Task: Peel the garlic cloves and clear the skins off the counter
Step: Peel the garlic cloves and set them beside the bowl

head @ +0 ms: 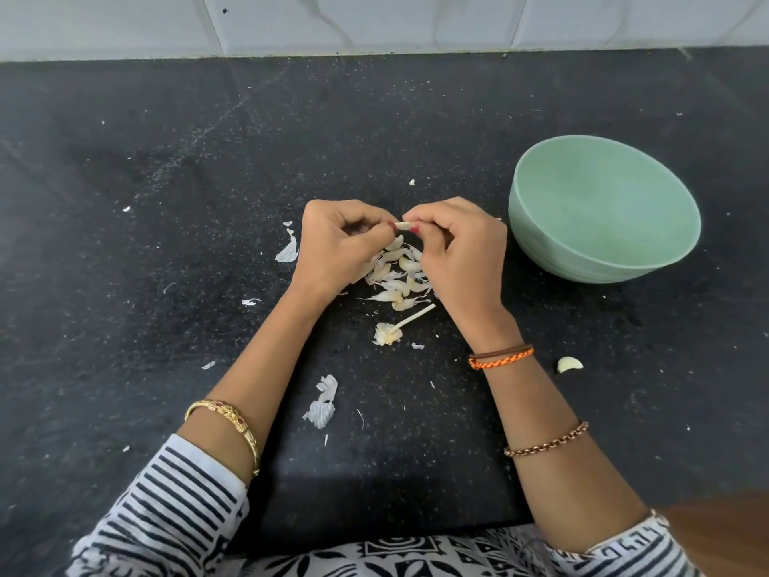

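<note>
Seen from above, a person's two bare hands meet over a dark speckled counter (174, 226), working on a single garlic clove (402, 225). The left hand (338, 243) and the right hand (455, 247) face each other, fingers curled inward, and each pinches one end of the clove between thumb and fingertips. The clove is held just above the counter, and its long axis runs left to right, bridging the small gap between the two thumbs. Both hands are equally close to it; neither is free.

Directly beneath the hands, touching or overlapping one another, lies a pile of cloves and skins (397, 279). From here it is hard to tell which pieces are peeled and which are not. Just nearer the person sits the bare garlic stem (401, 326), its stalk pointing up and to the right. Papery skin scraps (322, 403) are scattered around, including a large curl near the left forearm and another (288, 249) just beside the left hand.

A pale green bowl (537, 226) stands to the right, near the right hand but not touching it; it looks empty. A lone clove (569, 364) lies apart, right of the right wrist.

Judging by this, peeling is under way and the clearing of skins has not begun. The next pull likely runs along the clove's length, and the right hand is nearer the bowl.
</note>
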Demonstrator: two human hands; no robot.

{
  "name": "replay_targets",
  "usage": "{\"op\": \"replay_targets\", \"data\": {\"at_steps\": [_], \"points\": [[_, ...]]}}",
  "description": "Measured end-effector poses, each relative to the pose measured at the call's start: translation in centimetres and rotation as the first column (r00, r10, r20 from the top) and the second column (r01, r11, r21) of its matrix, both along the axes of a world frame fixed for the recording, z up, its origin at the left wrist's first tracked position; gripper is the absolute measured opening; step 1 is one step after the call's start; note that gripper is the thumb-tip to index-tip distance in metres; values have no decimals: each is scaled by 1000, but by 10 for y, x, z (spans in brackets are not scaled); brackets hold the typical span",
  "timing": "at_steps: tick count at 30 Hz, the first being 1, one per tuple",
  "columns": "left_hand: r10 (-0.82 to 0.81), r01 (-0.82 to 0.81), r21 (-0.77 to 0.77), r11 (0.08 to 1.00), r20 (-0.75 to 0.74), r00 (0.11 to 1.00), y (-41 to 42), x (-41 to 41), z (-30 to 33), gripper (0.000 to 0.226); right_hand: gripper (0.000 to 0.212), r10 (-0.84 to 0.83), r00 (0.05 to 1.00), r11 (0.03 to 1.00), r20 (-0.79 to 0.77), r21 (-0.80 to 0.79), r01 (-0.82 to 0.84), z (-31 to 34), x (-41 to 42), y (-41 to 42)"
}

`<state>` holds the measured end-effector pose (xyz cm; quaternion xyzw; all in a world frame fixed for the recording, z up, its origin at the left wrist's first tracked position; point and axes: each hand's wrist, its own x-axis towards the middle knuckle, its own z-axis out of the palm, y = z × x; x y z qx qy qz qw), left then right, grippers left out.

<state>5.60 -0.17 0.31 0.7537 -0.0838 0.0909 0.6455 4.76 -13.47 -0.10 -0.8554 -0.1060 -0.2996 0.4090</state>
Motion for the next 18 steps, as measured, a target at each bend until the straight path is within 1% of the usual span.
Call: {"op": "replay_targets", "data": {"at_steps": [4, 6, 11, 15, 18], "points": [[18, -24, -100, 995, -59, 998, -2, 0, 3, 20, 18, 28, 999, 995, -21, 101, -26, 2, 1, -1], [16, -32, -160, 987, -99, 995, -5, -2, 5, 21, 17, 31, 999, 992, -8, 120, -30, 2, 0, 0], [47, -115, -315, 942, -214, 976, -15, -7, 9, 24, 18, -17, 994, 992, 110, 125, 3, 2, 0, 3], [63, -176, -385, 906, -289, 955, -18, -7, 12, 12, 18, -51, 972, 996, 228, 87, 32, 3, 0, 5], [20, -169, -436, 884, -326, 945, -18, -7, 15, 18, 18, -61, 973, 987, 221, 158, 26, 2, 1, 5]]}}
